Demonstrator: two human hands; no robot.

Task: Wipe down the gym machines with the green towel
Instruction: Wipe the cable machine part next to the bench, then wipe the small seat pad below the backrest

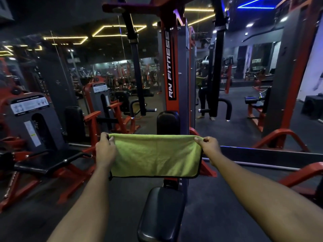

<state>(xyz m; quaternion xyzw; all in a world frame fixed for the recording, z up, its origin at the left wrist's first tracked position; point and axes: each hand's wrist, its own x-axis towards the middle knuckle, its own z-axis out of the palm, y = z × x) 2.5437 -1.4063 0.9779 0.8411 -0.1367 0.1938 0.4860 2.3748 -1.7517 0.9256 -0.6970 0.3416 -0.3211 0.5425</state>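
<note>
Black padded seat (162,213) low, nearer than both hands, not touched. Left hand (104,149) pinches the top left corner of the green towel (155,156), fingers curled over the edge. Right hand (208,145) pinches the top right corner the same way. Towel stretched flat between the hands, hanging down in the air, clear of the machines. Just beyond the hands, a black upright pad (168,122). Behind it an orange column (172,67) lettered RN FITNESS. Left of the left hand, a grey and orange machine (35,123). Farthest off, a wall mirror (244,102).
</note>
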